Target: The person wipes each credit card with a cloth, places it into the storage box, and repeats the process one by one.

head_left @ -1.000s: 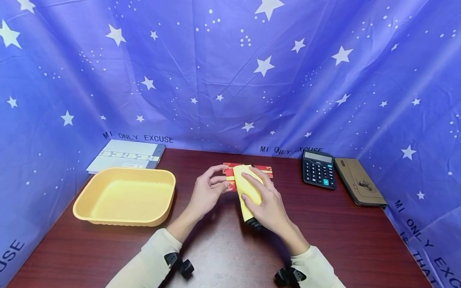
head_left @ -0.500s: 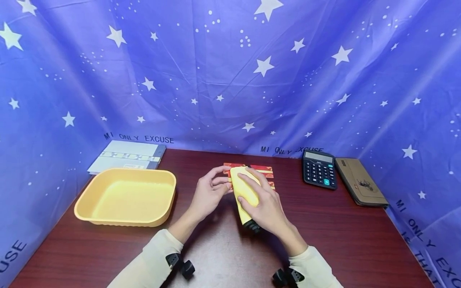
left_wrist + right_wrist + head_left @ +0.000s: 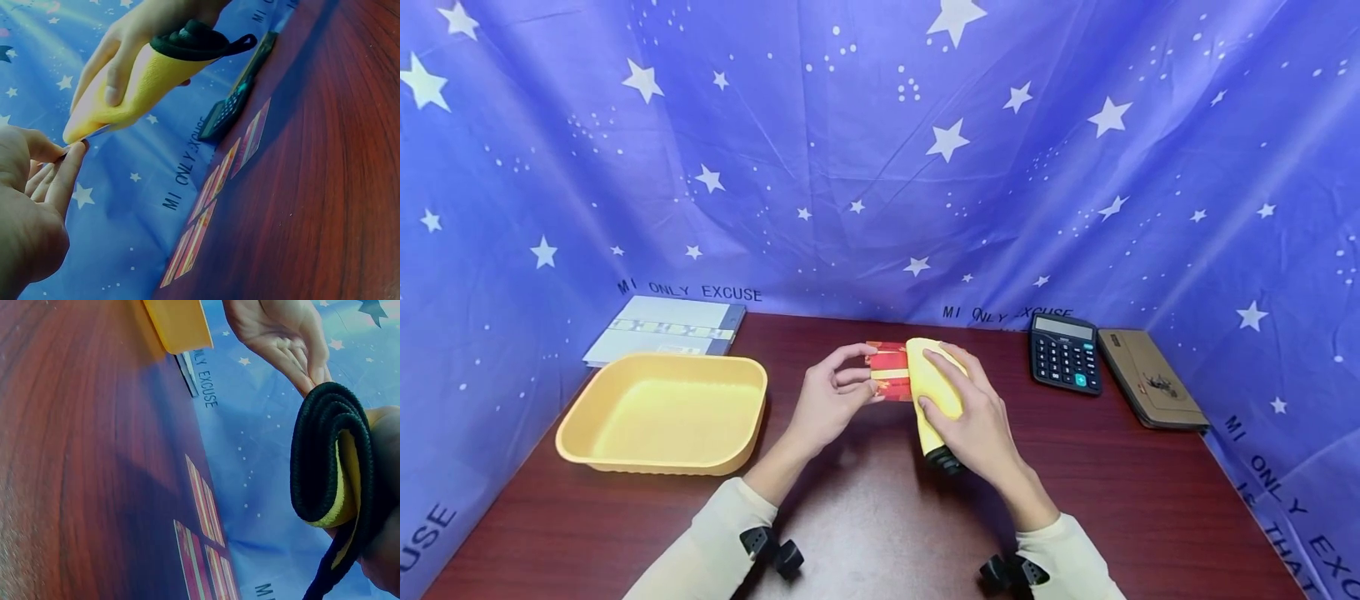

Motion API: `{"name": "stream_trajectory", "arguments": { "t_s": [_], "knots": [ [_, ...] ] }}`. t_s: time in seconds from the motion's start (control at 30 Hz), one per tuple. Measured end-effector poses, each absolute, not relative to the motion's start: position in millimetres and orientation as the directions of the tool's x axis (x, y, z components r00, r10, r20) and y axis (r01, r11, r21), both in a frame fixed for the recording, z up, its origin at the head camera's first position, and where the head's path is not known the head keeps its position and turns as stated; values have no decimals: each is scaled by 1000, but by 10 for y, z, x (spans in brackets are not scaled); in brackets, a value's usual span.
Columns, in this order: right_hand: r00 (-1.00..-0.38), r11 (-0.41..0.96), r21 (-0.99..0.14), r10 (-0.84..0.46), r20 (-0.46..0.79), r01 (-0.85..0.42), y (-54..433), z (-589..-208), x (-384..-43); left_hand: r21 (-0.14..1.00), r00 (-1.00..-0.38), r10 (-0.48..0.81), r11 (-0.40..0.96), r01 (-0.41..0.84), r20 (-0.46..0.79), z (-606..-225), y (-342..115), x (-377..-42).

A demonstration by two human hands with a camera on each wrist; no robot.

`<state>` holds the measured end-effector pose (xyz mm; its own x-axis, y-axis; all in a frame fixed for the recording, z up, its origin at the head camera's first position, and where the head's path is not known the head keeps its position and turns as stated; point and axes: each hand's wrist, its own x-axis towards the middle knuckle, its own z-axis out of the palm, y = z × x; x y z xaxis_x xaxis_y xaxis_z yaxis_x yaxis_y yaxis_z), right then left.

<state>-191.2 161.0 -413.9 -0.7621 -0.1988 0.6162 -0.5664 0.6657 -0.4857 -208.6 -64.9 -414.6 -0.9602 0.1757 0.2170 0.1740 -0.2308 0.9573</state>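
My left hand (image 3: 826,398) pinches a thin flat card (image 3: 98,131) by its edge, raised over the table. My right hand (image 3: 976,417) grips a folded yellow cloth (image 3: 934,392) with black edging, its front end against the card; the left wrist view shows the card's edge just under the cloth. From the right wrist, the cloth's rolled black edge (image 3: 300,462) and a loop fill the near side. Red and yellow strips (image 3: 890,371) show between my hands in the head view. Below, several red and yellow cards (image 3: 253,140) lie flat on the table.
A yellow plastic basin (image 3: 658,467) stands on the left of the dark wooden table (image 3: 865,533), before a pale notebook (image 3: 662,315). On the right are a black calculator (image 3: 1063,354) and a brown wallet-like case (image 3: 1150,379). A blue star-patterned curtain (image 3: 850,167) surrounds the table.
The cloth in my right hand shifts slightly left, then moves back right past where it was, uncovering more red beside my left fingers. My left hand keeps its pinch and barely moves.
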Motion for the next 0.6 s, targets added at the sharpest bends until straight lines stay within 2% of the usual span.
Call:
{"name": "stream_trajectory", "arguments": {
  "t_s": [0.6],
  "knots": [
    [-773, 661, -523, -139, 619, -538, 1807, -4094, -1979, 961, -958, 88, -63, 268, 273, -4163, -737, -2138]
  ]
}}
